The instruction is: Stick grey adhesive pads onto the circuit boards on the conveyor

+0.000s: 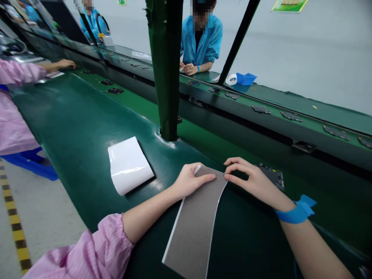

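A long grey strip with white edges (pixel 196 221) slants from the front of the bench up to both hands. My left hand (pixel 192 180) grips its upper left part, thumb lying on the grey face and the other fingers underneath. At the strip's upper right corner, the thumb and index finger of my right hand (pixel 247 176) are pinched together on the edge. Whether a small piece sits between those fingertips is too fine to make out. A blue band circles my right wrist. Left of my hands lies a curled white glossy sheet (pixel 129 164).
A green post (pixel 167 69) rises from the bench beyond my hands. Behind my right hand, a dark circuit board (pixel 271 176) lies on a green belt carrying more boards. A co-worker in blue (pixel 203 38) sits opposite; a pink-sleeved person (pixel 17 104) works at left.
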### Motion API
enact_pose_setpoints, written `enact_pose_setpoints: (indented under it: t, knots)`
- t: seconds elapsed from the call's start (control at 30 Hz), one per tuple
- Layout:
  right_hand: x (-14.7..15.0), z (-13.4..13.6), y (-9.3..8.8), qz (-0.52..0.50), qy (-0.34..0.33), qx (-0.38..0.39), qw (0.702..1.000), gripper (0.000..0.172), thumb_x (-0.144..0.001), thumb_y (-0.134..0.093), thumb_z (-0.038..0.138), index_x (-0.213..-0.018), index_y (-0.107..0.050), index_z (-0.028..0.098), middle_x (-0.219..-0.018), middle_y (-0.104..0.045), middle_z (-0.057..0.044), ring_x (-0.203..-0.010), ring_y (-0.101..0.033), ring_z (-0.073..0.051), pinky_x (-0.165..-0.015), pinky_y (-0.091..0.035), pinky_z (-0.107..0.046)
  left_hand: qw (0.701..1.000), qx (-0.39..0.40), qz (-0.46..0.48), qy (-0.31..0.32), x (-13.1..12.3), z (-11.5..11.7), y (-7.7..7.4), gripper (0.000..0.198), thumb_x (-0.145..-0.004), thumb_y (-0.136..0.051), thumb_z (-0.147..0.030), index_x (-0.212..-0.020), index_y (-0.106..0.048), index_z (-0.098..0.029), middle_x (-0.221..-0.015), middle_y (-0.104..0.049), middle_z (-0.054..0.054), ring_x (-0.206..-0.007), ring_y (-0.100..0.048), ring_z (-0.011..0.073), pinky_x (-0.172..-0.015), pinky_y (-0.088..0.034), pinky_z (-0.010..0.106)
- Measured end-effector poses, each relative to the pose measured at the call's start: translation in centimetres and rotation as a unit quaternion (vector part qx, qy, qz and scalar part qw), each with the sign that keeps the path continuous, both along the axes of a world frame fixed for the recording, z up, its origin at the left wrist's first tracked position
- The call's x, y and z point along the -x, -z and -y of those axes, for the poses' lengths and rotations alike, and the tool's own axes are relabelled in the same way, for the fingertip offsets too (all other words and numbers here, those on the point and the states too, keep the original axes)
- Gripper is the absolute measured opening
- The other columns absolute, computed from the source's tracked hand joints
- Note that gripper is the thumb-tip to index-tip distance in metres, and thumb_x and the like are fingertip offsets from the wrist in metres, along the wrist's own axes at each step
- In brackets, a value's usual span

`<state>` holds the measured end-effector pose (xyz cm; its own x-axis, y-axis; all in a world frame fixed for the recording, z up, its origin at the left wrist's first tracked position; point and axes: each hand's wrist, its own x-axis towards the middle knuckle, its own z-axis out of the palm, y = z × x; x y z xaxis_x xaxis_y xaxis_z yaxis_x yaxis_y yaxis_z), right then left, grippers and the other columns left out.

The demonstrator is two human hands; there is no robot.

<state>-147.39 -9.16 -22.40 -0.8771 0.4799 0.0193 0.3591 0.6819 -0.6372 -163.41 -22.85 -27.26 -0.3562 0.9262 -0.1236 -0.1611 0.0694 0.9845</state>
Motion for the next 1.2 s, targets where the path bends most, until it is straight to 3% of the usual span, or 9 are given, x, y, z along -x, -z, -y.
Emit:
enact_pose_setpoints:
  t: [0.3, 0.63, 0.97, 1.07, 1.2]
  knots:
    - [0.1, -0.3, 0.4, 0.006, 0.031, -0.001, 1.0, 0.042, -0.08, -0.053, 0.066, -0.075, -0.065, 0.026, -0.11, -0.058, -0.007, -0.102, -0.059, -0.026, -0.083, -0.05, -0.039, 1.0, -0.005, 0.002, -0.007, 0.0, 0.0, 0.3, 0.033, -0.067, -0.077, -0.043, -0.071, -0.061, -0.014, -0.064, -0.059, -0.002, -0.058, -0.054, 0.0109, -0.053, -0.04, 0.022]
    - [0.5, -0.9, 1.3, -0.001, 0.06, -0.021, 0.998, 0.052, -0.073, -0.052, 0.075, -0.064, -0.067, 0.026, -0.106, -0.062, -0.009, -0.098, -0.062, -0.029, -0.073, -0.054, -0.034, 1.0, -0.01, 0.011, -0.028, -0.2, -0.2, 0.4, 0.03, -0.066, -0.077, -0.039, -0.068, -0.059, -0.014, -0.065, -0.06, -0.001, -0.06, -0.055, 0.0119, -0.054, -0.04, 0.023]
    - [0.8, -2.1, 2.6, -0.126, 0.148, 0.039, 0.98, 0.055, -0.061, -0.065, 0.075, -0.064, -0.067, 0.02, -0.097, -0.065, -0.012, -0.085, -0.064, -0.025, -0.067, -0.054, -0.03, 1.0, -0.01, 0.005, -0.026, 0.0, -0.2, 1.0, 0.029, -0.066, -0.077, -0.038, -0.07, -0.062, -0.014, -0.068, -0.065, 0.002, -0.065, -0.06, 0.0158, -0.056, -0.044, 0.024]
    - [2.4, -2.3, 2.7, -0.147, 0.159, 0.053, 0.975, 0.052, -0.062, -0.068, 0.07, -0.065, -0.069, 0.019, -0.095, -0.067, -0.013, -0.086, -0.064, -0.026, -0.072, -0.054, -0.034, 1.0, -0.015, 0.001, -0.011, 0.5, 0.4, 0.7, 0.028, -0.067, -0.076, -0.038, -0.07, -0.062, -0.014, -0.071, -0.066, 0.002, -0.069, -0.061, 0.0167, -0.057, -0.045, 0.024]
    - [7.7, -3.3, 3.2, -0.141, 0.153, 0.069, 0.976, 0.049, -0.062, -0.069, 0.066, -0.069, -0.07, 0.018, -0.094, -0.069, -0.012, -0.09, -0.064, -0.028, -0.081, -0.052, -0.039, 1.0, -0.018, 0.018, -0.005, 1.0, 1.1, 0.0, 0.029, -0.067, -0.075, -0.038, -0.069, -0.059, -0.015, -0.069, -0.063, 0.001, -0.068, -0.059, 0.0159, -0.056, -0.043, 0.023]
